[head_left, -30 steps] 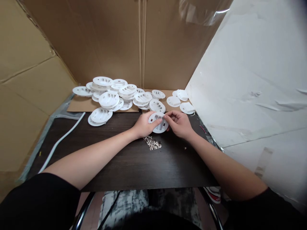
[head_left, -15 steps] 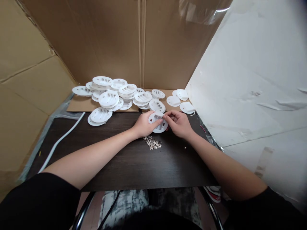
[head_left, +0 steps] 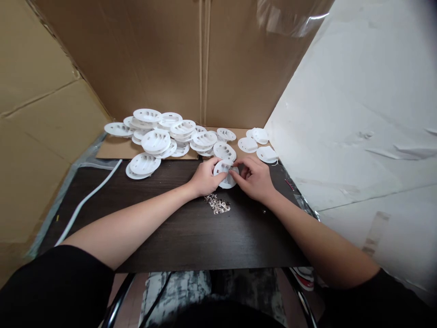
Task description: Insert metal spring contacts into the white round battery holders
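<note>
My left hand (head_left: 206, 178) grips a round white plastic base (head_left: 225, 182) by its left side, thumb lying across its front. The base has recessed slots and is tilted toward me above the dark table. My right hand (head_left: 254, 178) is closed, its thumb and forefinger pinched together over the base's right part. Whatever sits between those fingertips is too small or hidden to make out. Just below the hands lies a small pile of shiny metal contact pieces (head_left: 218, 205). One tiny metal bit (head_left: 264, 211) lies apart, under my right wrist.
Several similar white bases (head_left: 155, 141) are heaped on cardboard at the back left. More discs (head_left: 247, 145), flatter-looking, lie at the back right. A white cable (head_left: 92, 197) crosses the table's left side. Cardboard (head_left: 164, 59) stands behind, a white wall (head_left: 358, 114) at the right.
My right thumb and forefinger have shifted a little left and inward over the base, covering more of its right side. My left hand keeps its hold.
</note>
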Demonstrator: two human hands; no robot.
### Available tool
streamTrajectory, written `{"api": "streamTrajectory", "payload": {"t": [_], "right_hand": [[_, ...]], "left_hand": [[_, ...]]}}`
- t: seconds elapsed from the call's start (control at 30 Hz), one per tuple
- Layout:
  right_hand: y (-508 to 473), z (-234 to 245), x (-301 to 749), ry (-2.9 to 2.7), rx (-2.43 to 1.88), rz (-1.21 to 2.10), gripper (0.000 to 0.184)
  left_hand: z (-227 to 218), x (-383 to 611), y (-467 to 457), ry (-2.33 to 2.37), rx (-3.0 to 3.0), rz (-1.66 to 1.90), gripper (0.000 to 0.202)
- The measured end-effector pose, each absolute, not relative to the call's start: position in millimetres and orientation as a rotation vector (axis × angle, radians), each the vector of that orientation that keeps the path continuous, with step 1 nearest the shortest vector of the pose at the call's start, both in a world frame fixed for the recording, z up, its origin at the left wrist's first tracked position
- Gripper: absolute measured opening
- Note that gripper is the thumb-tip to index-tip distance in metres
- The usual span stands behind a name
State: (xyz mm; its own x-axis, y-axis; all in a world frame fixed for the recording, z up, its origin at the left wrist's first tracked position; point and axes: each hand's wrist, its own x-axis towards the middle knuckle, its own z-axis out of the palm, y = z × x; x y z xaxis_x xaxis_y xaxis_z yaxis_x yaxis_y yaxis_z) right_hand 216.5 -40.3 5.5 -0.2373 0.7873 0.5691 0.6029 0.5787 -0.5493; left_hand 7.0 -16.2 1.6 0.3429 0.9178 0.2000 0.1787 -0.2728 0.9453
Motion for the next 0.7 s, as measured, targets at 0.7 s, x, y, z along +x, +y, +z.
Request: {"api": "streamTrajectory", "payload": {"t": [0.7], "right_hand": [[-37.9,0.2,218.5,-2.038,-1.070,0.007,0.003]], "left_hand": [[4.1,7.9,-19.2,0.908,1.532,0.937,0.029]]}}
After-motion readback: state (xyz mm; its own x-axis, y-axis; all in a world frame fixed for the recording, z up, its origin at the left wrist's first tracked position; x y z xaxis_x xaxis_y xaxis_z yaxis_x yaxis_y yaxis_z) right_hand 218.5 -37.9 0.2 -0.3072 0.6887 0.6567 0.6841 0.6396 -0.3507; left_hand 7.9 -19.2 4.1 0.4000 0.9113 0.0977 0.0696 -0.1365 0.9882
